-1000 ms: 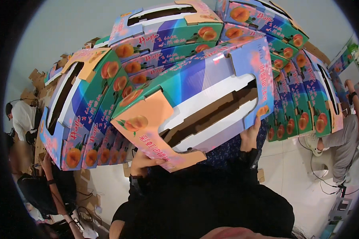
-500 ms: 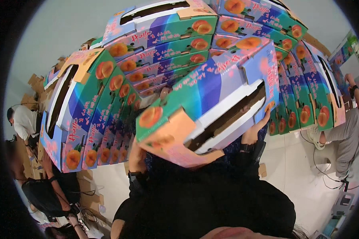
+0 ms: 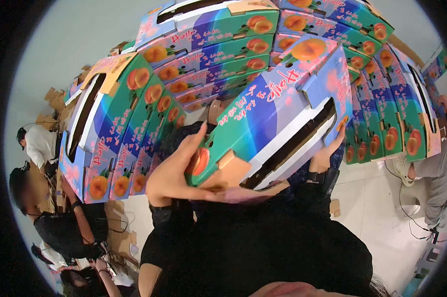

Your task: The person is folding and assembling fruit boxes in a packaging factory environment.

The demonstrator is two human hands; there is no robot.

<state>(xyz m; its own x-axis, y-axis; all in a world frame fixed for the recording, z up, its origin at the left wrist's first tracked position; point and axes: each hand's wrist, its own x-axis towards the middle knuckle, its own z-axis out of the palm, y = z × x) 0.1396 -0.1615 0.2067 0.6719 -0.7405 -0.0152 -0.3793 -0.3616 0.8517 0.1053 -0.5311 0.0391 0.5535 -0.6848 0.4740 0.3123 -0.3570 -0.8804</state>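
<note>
In front of my chest is a printed cardboard fruit box, held tilted with its right end higher. It is green, blue, lilac and peach, with peach pictures and a long dark opening along one face. My left hand is wrapped round the lower left end, thumb up along the edge and fingers reaching along the underside. At the far end, my right hand grips the box by its lower right corner; part of its fingers is hidden behind the cardboard.
Similar boxes stand in a stack at the left, a stack behind and a stack at the right. A person in black is at the left, near another in white. At the right edge a person in grey trousers sits near cables.
My left hand has come up into fuller view around the box's left end. The box has turned slightly and shifted a little right; the surroundings also shifted right in view.
</note>
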